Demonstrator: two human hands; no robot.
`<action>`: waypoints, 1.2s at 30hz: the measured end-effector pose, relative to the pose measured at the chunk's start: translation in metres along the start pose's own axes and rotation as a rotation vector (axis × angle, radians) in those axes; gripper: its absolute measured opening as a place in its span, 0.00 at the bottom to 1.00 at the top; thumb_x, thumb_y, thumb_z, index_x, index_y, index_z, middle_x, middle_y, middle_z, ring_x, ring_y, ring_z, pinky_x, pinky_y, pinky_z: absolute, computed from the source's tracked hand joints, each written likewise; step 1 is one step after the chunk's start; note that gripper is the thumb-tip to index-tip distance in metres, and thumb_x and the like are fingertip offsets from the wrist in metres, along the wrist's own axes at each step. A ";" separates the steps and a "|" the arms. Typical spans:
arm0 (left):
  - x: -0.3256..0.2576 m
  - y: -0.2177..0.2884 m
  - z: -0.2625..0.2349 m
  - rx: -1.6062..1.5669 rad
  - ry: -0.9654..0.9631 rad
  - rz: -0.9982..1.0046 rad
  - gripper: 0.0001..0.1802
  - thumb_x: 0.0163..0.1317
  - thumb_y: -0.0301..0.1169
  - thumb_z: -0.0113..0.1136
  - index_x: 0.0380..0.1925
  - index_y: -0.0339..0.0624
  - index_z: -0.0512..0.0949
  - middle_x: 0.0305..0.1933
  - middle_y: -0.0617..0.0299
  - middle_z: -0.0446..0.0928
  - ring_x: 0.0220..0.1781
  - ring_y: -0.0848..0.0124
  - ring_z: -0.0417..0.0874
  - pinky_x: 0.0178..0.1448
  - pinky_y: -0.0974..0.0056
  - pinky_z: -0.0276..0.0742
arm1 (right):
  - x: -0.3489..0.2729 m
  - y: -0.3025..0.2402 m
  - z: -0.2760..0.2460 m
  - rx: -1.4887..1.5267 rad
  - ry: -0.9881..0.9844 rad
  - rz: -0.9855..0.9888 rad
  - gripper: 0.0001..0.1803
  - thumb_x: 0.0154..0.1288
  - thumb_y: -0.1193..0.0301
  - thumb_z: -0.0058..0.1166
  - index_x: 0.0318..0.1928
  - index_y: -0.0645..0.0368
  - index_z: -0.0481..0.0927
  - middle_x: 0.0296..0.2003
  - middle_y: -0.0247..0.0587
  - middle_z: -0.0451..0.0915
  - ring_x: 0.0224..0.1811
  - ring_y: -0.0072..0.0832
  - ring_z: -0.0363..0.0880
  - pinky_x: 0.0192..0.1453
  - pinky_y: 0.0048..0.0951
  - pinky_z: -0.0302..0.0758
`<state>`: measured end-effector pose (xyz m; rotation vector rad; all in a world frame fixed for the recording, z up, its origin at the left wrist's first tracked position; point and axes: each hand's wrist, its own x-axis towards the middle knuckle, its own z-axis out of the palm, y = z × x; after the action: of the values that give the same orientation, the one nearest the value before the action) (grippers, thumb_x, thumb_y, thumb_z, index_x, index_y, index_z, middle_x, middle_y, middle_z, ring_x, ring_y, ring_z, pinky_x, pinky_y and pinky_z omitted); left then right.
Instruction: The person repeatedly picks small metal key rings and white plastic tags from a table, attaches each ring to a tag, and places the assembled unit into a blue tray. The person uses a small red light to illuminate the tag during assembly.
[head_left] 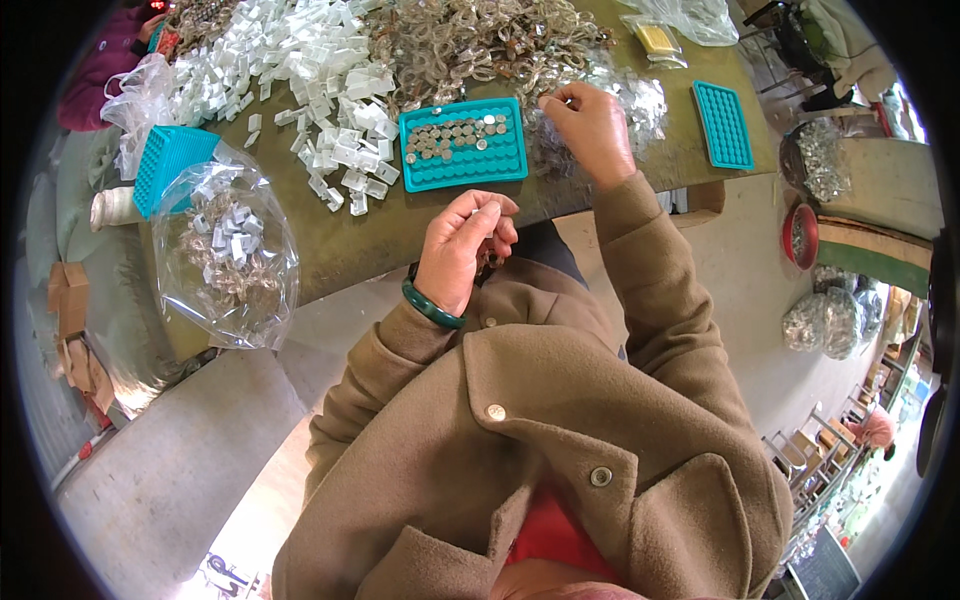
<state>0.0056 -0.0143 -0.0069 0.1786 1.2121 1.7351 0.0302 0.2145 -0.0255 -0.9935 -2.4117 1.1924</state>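
Note:
My left hand point(462, 245), with a dark green bangle point(432, 305) at its wrist, is closed in front of the table edge. Its thumb presses on the curled fingers. Something small and pale shows at the fingertips and something dark brown below them, too little to name. Up and to the right, my right hand point(592, 125) has thumb and forefinger pinched together; whatever they hold is hidden. It hovers by a heap of clear plastic pieces point(645, 100). Between the hands and slightly left lies a teal tray point(465, 178) with round pockets, several holding small silver discs point(445, 140).
White rectangular plastic pieces point(290, 60) and clear-brown ring-like pieces point(490, 40) are heaped at the back. Another teal tray point(722, 125) lies right. At left stand stacked teal trays point(175, 165) and a filled clear bag point(228, 260). A person's purple sleeve point(105, 65) shows far left.

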 end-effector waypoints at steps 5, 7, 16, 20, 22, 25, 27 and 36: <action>0.000 0.007 0.002 -0.109 0.045 -0.053 0.10 0.71 0.35 0.54 0.42 0.40 0.78 0.28 0.71 0.73 0.27 0.83 0.72 0.30 0.75 0.69 | -0.006 0.003 -0.011 0.305 0.048 0.035 0.13 0.60 0.66 0.59 0.34 0.66 0.81 0.27 0.37 0.82 0.32 0.25 0.83 0.35 0.30 0.76; 0.000 0.012 -0.001 -0.149 -0.010 -0.067 0.10 0.70 0.34 0.56 0.43 0.39 0.77 0.27 0.71 0.72 0.25 0.83 0.71 0.29 0.75 0.69 | -0.011 0.001 -0.017 0.349 0.026 0.071 0.12 0.60 0.67 0.59 0.36 0.66 0.81 0.28 0.37 0.82 0.31 0.25 0.83 0.35 0.29 0.76; -0.007 0.026 0.008 0.059 0.186 0.281 0.10 0.65 0.29 0.62 0.44 0.38 0.81 0.36 0.66 0.82 0.24 0.86 0.70 0.26 0.79 0.67 | -0.050 -0.041 -0.029 0.099 0.080 -0.373 0.07 0.59 0.73 0.57 0.37 0.62 0.79 0.28 0.49 0.81 0.27 0.41 0.83 0.33 0.33 0.77; -0.018 0.032 0.008 0.526 0.146 0.728 0.14 0.65 0.22 0.57 0.50 0.39 0.80 0.47 0.62 0.84 0.34 0.81 0.80 0.31 0.74 0.77 | -0.082 -0.063 -0.026 0.086 -0.163 -0.446 0.06 0.58 0.74 0.58 0.34 0.63 0.76 0.25 0.52 0.79 0.29 0.49 0.80 0.33 0.39 0.75; -0.021 0.032 0.003 0.724 0.064 0.763 0.19 0.63 0.21 0.54 0.55 0.40 0.78 0.49 0.55 0.83 0.41 0.70 0.86 0.42 0.66 0.83 | -0.093 -0.070 -0.021 0.094 -0.226 -0.511 0.06 0.58 0.74 0.58 0.35 0.63 0.77 0.25 0.52 0.79 0.29 0.50 0.80 0.32 0.40 0.75; -0.019 0.031 -0.007 1.014 0.176 0.772 0.20 0.62 0.24 0.56 0.55 0.39 0.78 0.48 0.51 0.83 0.42 0.64 0.87 0.46 0.62 0.83 | -0.103 -0.071 -0.018 0.095 -0.285 -0.547 0.06 0.58 0.74 0.59 0.35 0.62 0.77 0.25 0.53 0.79 0.29 0.50 0.80 0.32 0.40 0.75; -0.026 0.026 -0.009 0.963 0.222 0.657 0.17 0.60 0.27 0.58 0.50 0.38 0.78 0.41 0.50 0.83 0.40 0.61 0.86 0.45 0.62 0.81 | -0.106 -0.067 -0.017 0.110 -0.306 -0.493 0.06 0.58 0.74 0.59 0.35 0.62 0.77 0.26 0.53 0.79 0.30 0.51 0.79 0.32 0.39 0.75; -0.044 0.019 -0.008 0.865 0.260 0.595 0.06 0.57 0.23 0.63 0.35 0.38 0.79 0.29 0.57 0.81 0.29 0.74 0.83 0.34 0.68 0.77 | -0.108 -0.057 -0.008 0.634 -0.479 -0.115 0.10 0.65 0.75 0.58 0.45 0.67 0.81 0.33 0.39 0.84 0.36 0.21 0.84 0.42 0.22 0.81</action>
<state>0.0123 -0.0536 0.0207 0.9227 2.2182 1.6134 0.0869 0.1212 0.0297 -0.3978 -2.0907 2.1439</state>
